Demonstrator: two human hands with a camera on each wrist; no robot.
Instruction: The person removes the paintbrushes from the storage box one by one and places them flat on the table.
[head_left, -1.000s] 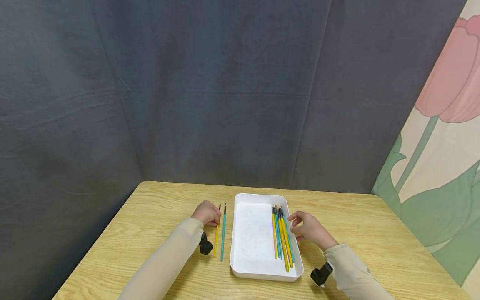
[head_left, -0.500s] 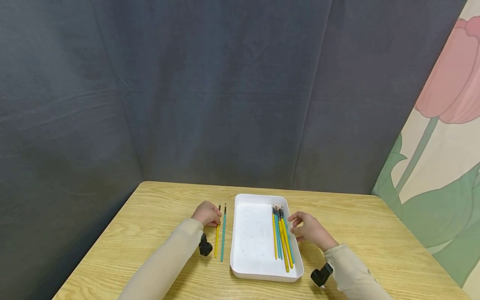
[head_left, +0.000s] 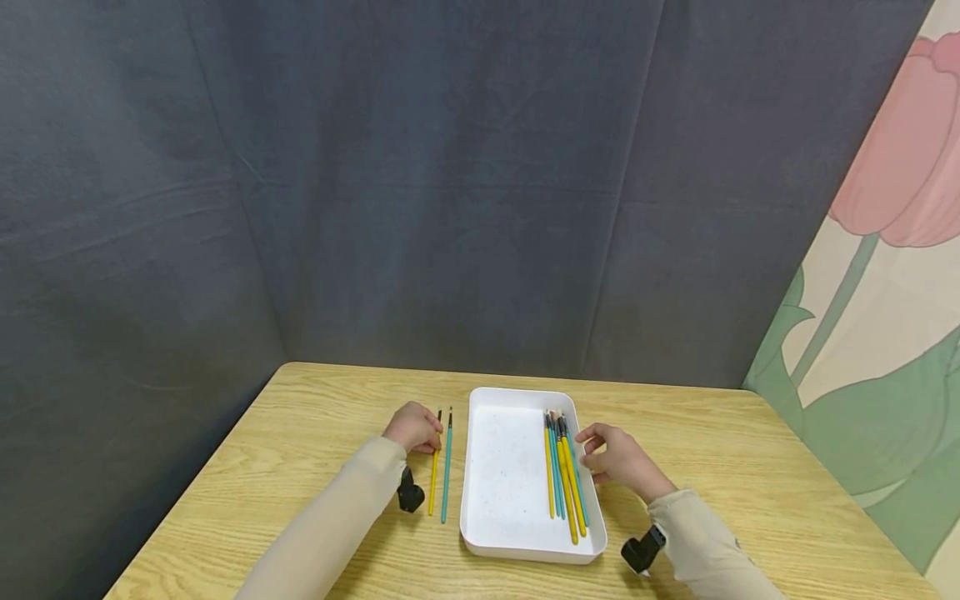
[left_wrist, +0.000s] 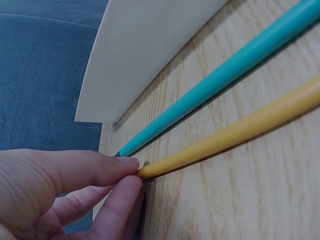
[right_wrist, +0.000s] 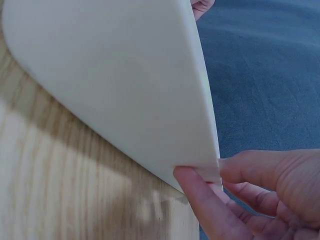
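- Yellow paintbrush (head_left: pixel 432 487) on the wood-grain table (head_left: pixel 322 417), handle end toward the person, bristles pointing away; its long axis leans slightly right at the far end.
- Teal paintbrush (head_left: pixel 447 475) just right of it, nearly parallel.
- White tray (head_left: pixel 502 475) beside them, more brushes (head_left: pixel 567 479) along its right side, bristles away.
- Left hand (head_left: pixel 415 427) pinching the yellow paintbrush near its bristles.
- Right hand (head_left: pixel 618 458) pinching the tray's right rim.
- Dark curtain (head_left: pixel 450 208) behind; flower-painted wall (head_left: pixel 885 333) right.
- Hands and tray lie almost exactly as a second ago.

The yellow paintbrush (head_left: pixel 433 487) lies left of the white tray (head_left: pixel 498 483).
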